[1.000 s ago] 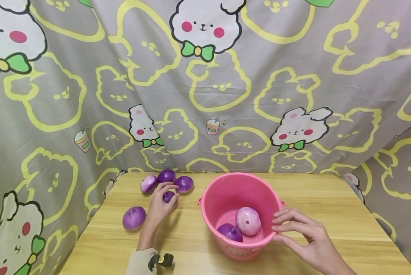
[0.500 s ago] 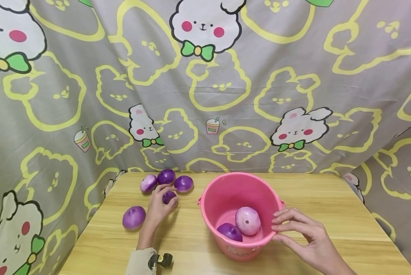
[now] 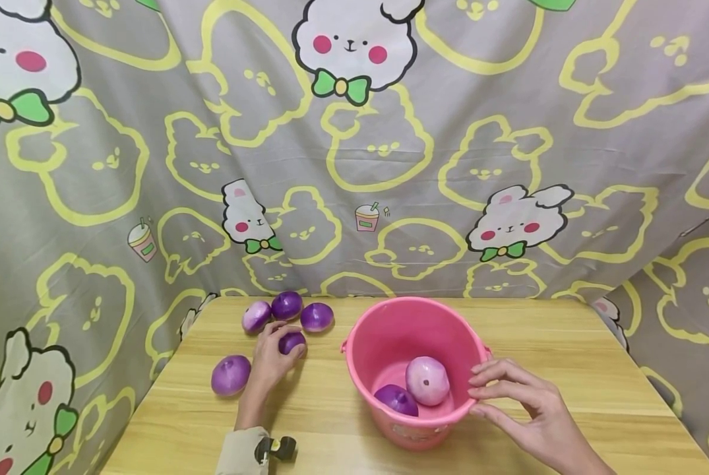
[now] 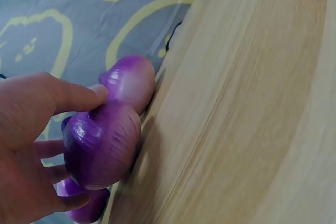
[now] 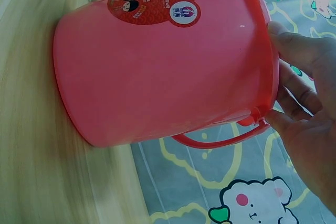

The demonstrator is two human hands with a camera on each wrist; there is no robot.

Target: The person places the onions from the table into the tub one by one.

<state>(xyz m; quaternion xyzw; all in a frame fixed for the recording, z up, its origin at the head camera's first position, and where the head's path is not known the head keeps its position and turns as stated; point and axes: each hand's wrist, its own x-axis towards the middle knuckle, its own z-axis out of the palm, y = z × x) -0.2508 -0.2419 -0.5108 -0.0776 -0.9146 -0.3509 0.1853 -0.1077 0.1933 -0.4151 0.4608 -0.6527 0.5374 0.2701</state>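
In the head view my left hand (image 3: 274, 356) holds a purple onion (image 3: 291, 342) low over the table's left side. The left wrist view shows the thumb along one side of this onion (image 4: 102, 145) and the other fingers curled at its far side. Three more purple onions lie close together just beyond, one of them pale-sided (image 3: 256, 317). Another onion (image 3: 231, 375) rests to the left of my wrist. At right, my right hand (image 3: 529, 402) grips the rim of a pink bucket (image 3: 384, 422). Inside sit a pale onion (image 3: 427, 381) and a dark purple one (image 3: 397, 400).
Everything stands on a wooden table (image 3: 330, 409). A grey curtain (image 3: 384, 251) with cartoon prints hangs right behind its back edge and round both sides. The bucket's handle (image 5: 220, 142) hangs down along its side, and a red label (image 5: 152, 1) shows on its wall.
The fingers of my left hand have drawn in closer round the onion, and both have shifted very slightly. My right hand and the bucket have stayed in place.
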